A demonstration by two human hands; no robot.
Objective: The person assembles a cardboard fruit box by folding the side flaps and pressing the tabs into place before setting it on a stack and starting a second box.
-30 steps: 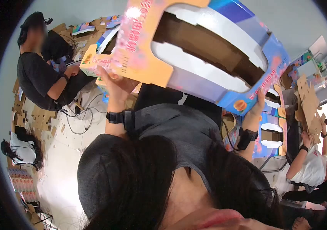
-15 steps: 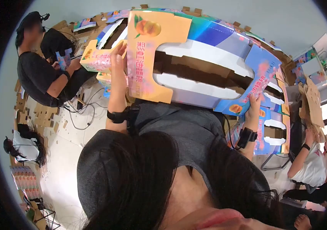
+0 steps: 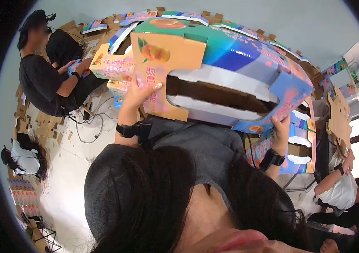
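Observation:
A printed cardboard fruit box (image 3: 238,46) with peach pictures is held up in front of my chest, between both hands. Its slotted face, with white edges around a long dark opening, is turned toward me. My left hand (image 3: 140,92) grips the yellow end, its thumb lying over the front and its other fingers hidden behind. On the blue end, my right hand (image 3: 280,131) has its thumb on the lower corner, with part of its fingers out of sight. Similar boxes, one with a yellow end (image 3: 105,65) and a blue one (image 3: 299,141), stand on either side.
A person in black (image 3: 40,76) sits at the left, handling a small printed piece. Another person in white (image 3: 339,181) is at the right beside brown cardboard sheets (image 3: 338,118). Cables (image 3: 89,126) and cardboard scraps (image 3: 51,126) lie on the floor.
The box has tilted, bringing more of its green and pink printed side into view. My left hand has slid down the yellow end, its thumb now across the front.

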